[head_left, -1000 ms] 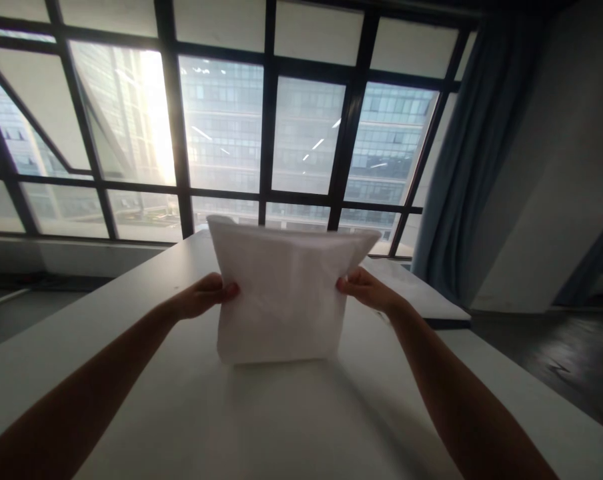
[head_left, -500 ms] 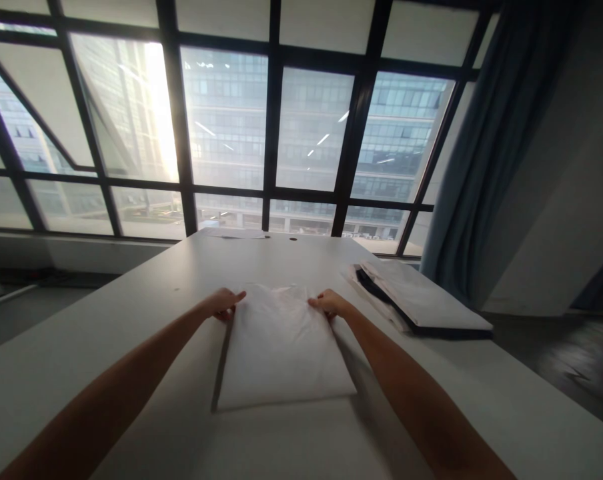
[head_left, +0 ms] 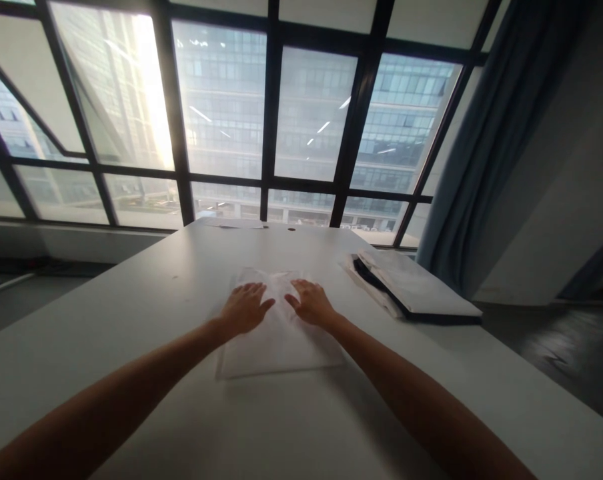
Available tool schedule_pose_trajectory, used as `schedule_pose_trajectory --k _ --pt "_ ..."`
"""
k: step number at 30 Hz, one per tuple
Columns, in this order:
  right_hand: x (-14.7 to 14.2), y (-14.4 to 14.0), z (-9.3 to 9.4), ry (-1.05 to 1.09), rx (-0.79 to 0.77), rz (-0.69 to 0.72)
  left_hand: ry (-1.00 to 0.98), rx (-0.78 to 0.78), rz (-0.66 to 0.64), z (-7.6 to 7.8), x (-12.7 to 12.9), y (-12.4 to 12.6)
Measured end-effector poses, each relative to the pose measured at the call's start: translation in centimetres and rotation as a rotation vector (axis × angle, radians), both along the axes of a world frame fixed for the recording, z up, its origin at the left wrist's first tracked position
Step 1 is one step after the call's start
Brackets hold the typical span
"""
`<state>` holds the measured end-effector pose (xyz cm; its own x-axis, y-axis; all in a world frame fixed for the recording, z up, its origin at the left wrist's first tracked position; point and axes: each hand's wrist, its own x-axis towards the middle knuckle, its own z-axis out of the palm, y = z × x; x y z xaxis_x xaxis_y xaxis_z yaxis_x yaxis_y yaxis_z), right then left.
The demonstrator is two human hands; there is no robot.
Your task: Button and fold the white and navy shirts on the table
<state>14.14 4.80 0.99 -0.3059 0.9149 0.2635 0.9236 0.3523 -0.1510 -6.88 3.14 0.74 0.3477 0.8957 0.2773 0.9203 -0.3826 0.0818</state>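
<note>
Head cam: L hand (head_left: 245,308) & R hand (head_left: 310,303) both palm-down, fingers spread, on far half of white folded piece (head_left: 281,353), thumbs pointing in twd each other w/ gap btwn; piece lies flat on white surface (head_left: 131,313), mid-pic, material unclear. Folded white/dark stack (head_left: 421,287) to the R, near edge. Blue curtain (head_left: 481,173) beyond it, dark-framed window (head_left: 271,100) behind all
</note>
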Motion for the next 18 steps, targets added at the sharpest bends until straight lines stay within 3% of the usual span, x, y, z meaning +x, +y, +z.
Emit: schedule_pose_trajectory --k 2,6,15,18 --pt "-0.8 -1.9 -0.8 -0.043 -0.088 0.119 -0.004 -0.03 -0.109 -1.6 1.6 -2.6" --pt "-0.5 -3.6 -2.2 -0.058 -0.221 0.219 0.016 -0.101 -0.147 -4.0 2.1 -5.2" --pt "2.0 -7.2 -2.3 -0.076 -0.23 0.284 0.034 -0.134 -0.184 -3.9 0.4 -5.8" --pt "1.7 -8.2 -1.5 -0.126 -0.21 0.253 0.039 -0.157 -0.258 -3.6 -1.0 -5.4"
